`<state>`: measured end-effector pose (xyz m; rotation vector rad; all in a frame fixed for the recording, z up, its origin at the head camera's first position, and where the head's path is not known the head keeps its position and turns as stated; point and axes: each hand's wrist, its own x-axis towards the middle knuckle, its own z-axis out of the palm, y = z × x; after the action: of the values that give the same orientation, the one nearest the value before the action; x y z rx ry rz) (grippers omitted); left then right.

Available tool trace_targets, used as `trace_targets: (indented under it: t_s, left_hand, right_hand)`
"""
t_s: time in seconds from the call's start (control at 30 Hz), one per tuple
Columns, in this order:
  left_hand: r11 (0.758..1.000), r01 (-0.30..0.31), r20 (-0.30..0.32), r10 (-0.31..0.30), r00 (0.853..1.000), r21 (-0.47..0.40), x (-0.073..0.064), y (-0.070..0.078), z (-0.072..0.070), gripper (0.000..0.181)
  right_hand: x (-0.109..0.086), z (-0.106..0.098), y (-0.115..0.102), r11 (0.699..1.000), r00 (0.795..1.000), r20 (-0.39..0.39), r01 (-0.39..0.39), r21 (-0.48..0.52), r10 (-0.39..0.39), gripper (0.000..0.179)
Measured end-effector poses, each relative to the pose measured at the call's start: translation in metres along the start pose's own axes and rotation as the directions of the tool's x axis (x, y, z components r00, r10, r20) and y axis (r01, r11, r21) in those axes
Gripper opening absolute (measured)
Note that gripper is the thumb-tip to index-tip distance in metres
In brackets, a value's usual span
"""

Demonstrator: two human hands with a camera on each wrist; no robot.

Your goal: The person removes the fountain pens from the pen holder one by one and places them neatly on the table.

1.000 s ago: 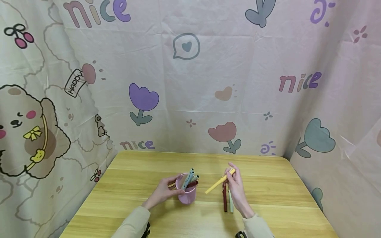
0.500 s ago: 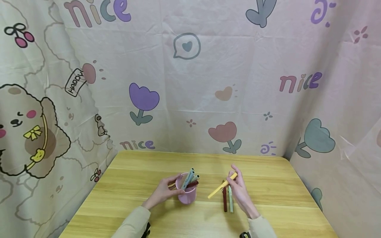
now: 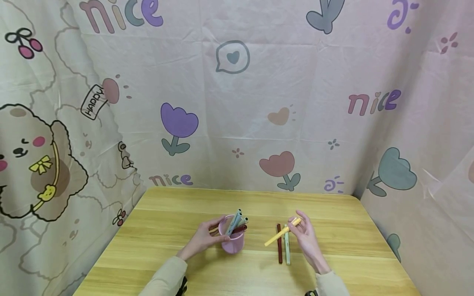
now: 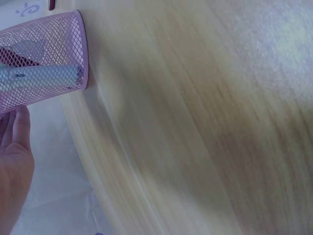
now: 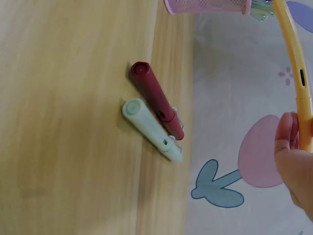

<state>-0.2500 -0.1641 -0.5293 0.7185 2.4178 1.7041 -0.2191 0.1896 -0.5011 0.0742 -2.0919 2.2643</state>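
My left hand (image 3: 205,237) grips a pink mesh pen holder (image 3: 233,246) near its rim, and the fingers curl round its side. Several pens stand in the holder, among them a light blue pen (image 3: 234,223) and a dark red pen (image 3: 240,229). In my right hand (image 3: 305,237) a yellow pen (image 3: 275,237) is pinched near its upper end, its other end slanting down to the left. A dark red pen (image 5: 154,93) and a pale green pen (image 5: 149,126) lie side by side on the wooden table, left of my right hand in the head view.
The wooden table (image 3: 166,263) ends at a back edge against a patterned cloth backdrop (image 3: 237,102). More of that cloth hangs along the left and right sides. Both wrists wear dark bands below light sleeves (image 3: 168,273).
My right hand has moved right and slightly towards me with the yellow pen, uncovering more of the two pens on the table. My left hand and the pen holder have stayed put.
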Motion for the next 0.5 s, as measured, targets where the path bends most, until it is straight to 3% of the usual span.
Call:
trace_targets:
  t_s: [0.17,0.37,0.5]
  left_hand:
    - [1.000,-0.003,-0.002,0.003,1.000,-0.001,0.001,-0.001,0.000,0.081]
    - [1.000,0.005,-0.006,-0.005,1.000,-0.001,0.000,-0.001,0.000,0.081]
    - [1.000,0.014,-0.007,-0.014,1.000,-0.014,0.000,-0.001,0.000,0.081]
  right_hand:
    - [0.000,-0.006,0.004,0.999,0.998,-0.046,-0.041,0.026,0.043,0.065]
    - [-0.001,-0.013,0.010,0.997,0.992,-0.099,-0.070,0.031,0.073,0.039]
    - [-0.002,-0.018,0.013,0.995,0.995,-0.080,-0.062,0.078,0.068,0.029]
